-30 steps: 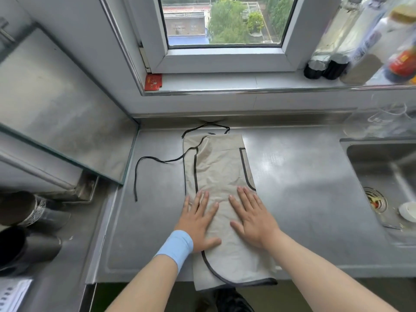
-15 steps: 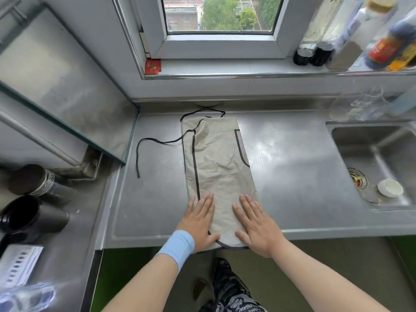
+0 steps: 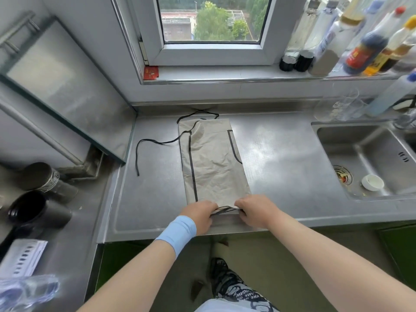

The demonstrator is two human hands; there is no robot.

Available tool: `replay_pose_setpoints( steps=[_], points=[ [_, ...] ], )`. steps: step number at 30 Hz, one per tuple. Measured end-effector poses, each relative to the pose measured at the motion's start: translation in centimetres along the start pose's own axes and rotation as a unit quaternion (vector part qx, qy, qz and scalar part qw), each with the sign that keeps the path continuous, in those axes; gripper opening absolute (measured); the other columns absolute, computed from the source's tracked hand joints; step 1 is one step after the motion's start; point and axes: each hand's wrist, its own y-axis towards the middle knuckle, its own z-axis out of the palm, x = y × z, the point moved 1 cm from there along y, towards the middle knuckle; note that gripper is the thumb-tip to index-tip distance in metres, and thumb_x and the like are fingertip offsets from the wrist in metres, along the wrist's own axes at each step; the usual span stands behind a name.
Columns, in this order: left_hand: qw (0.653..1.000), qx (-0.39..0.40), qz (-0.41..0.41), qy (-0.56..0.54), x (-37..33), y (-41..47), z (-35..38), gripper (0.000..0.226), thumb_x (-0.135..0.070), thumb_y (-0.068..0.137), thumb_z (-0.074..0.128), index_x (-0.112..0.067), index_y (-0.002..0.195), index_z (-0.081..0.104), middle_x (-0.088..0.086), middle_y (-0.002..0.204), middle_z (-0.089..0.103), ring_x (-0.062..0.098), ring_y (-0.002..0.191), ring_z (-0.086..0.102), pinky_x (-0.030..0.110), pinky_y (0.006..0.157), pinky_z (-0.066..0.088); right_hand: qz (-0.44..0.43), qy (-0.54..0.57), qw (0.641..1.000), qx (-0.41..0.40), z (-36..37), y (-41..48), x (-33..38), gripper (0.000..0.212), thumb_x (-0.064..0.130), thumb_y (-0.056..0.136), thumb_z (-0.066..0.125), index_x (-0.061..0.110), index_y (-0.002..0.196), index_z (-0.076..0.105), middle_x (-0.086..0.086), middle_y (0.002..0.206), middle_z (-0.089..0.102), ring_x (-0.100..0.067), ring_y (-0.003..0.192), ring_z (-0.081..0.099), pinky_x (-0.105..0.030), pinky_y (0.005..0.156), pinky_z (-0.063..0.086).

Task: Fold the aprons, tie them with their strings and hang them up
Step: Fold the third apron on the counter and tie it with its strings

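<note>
a beige fabric apron with black trim (image 3: 213,163) lies folded into a long strip on the stainless steel desk (image 3: 281,158), its black string (image 3: 153,143) trailing left. the left hand (image 3: 199,216) and right hand (image 3: 255,210) each pinch the apron's near end at the desk's front edge.

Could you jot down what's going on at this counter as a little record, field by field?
Place: steel counter with a sink on its right
Item: beige apron with dark trim, folded into a long strip, lying flat
String: black string trails left across the counter
Hands: left hand and right hand both grip the apron's near end, fingers curled
Stage: folded lengthwise; not yet tied or hung
</note>
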Motion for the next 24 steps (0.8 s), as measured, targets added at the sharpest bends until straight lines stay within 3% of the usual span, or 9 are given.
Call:
replay_pose_setpoints(
  steps=[2,5,9,12,14,16,18,21,24],
  points=[
    [0.999,-0.017,-0.038,-0.025,0.3,0.1,-1.9,0.017,-0.017,0.091,0.045,-0.019,0.103,0.056,0.005,0.103,0.061,0.027,0.089,0.057,0.030,0.071,0.042,0.046,0.025,0.997,0.049,-2.0,0.8,0.1,0.006,0.020,0.085,0.048,0.019,0.080,0.051,-0.001,0.075,0.057,-0.030,0.075,0.055,-0.030,0.057,0.036],
    [0.992,-0.007,-0.084,-0.089,0.5,0.1,-5.2,0.007,-0.021,0.086,0.049,-0.025,0.089,0.055,0.000,0.083,0.057,0.025,0.077,0.054,0.027,0.065,0.039,0.100,0.108,0.978,0.146,-5.5,1.7,0.0,0.015,0.010,0.074,0.048,0.017,0.083,0.059,-0.002,0.077,0.061,-0.026,0.073,0.055,-0.027,0.056,0.039],
    [0.977,0.160,-0.074,-0.116,0.2,0.2,-9.5,0.023,-0.024,0.083,0.057,-0.024,0.105,0.062,-0.003,0.088,0.060,0.020,0.078,0.057,0.025,0.069,0.048,0.114,0.161,0.948,0.251,-10.6,2.2,-0.5,0.020,0.017,0.076,0.056,0.017,0.094,0.066,0.001,0.089,0.066,-0.017,0.074,0.061,-0.024,0.057,0.049],
    [0.982,0.156,-0.066,-0.088,0.8,0.9,-11.7,0.034,-0.024,0.079,0.068,-0.017,0.111,0.058,-0.001,0.095,0.059,0.021,0.085,0.057,0.027,0.073,0.048,0.112,0.228,0.953,0.167,-13.1,3.5,-2.0,0.020,0.015,0.071,0.056,0.020,0.085,0.069,0.002,0.084,0.068,-0.018,0.077,0.066,-0.027,0.061,0.053],
    [0.985,0.084,-0.091,-0.120,2.1,1.8,-12.6,0.036,-0.021,0.078,0.068,-0.018,0.113,0.058,-0.001,0.097,0.058,0.020,0.086,0.056,0.022,0.070,0.042,0.125,0.263,0.954,0.075,-14.0,4.9,-2.9,0.011,0.012,0.069,0.053,0.019,0.068,0.061,0.004,0.066,0.057,-0.019,0.066,0.055,-0.024,0.053,0.043],
    [0.978,0.000,-0.138,-0.158,3.7,3.1,-13.0,0.038,-0.022,0.081,0.063,-0.024,0.119,0.058,-0.001,0.106,0.061,0.020,0.090,0.058,0.021,0.072,0.041,0.136,0.283,0.949,-0.020,-14.3,6.7,-3.5,0.016,0.012,0.073,0.055,0.023,0.061,0.056,0.010,0.059,0.051,-0.016,0.063,0.049,-0.025,0.052,0.037],
    [0.966,-0.041,-0.177,-0.184,5.4,4.6,-12.7,0.040,-0.024,0.085,0.057,-0.029,0.124,0.055,-0.002,0.118,0.061,0.021,0.099,0.058,0.024,0.077,0.042,0.142,0.289,0.943,-0.085,-13.9,8.6,-4.1,0.015,0.018,0.078,0.058,0.029,0.069,0.063,0.013,0.068,0.058,-0.015,0.073,0.055,-0.028,0.062,0.046],
    [0.963,-0.078,-0.227,-0.118,6.4,6.2,-11.3,0.044,-0.026,0.086,0.052,-0.031,0.130,0.048,-0.003,0.128,0.059,0.023,0.115,0.056,0.031,0.095,0.041,0.141,0.274,0.947,-0.087,-12.0,11.8,-4.5,0.017,0.023,0.087,0.058,0.029,0.095,0.072,0.010,0.094,0.069,-0.016,0.094,0.060,-0.032,0.079,0.051],
    [0.962,-0.201,-0.182,-0.003,5.3,6.8,-9.1,0.052,-0.019,0.082,0.055,-0.027,0.133,0.045,-0.005,0.128,0.051,0.022,0.118,0.048,0.033,0.100,0.034,0.147,0.254,0.953,-0.076,-9.5,14.3,-4.1,0.020,0.027,0.092,0.056,0.028,0.105,0.070,0.005,0.108,0.070,-0.020,0.103,0.062,-0.033,0.083,0.050]
  ],
)
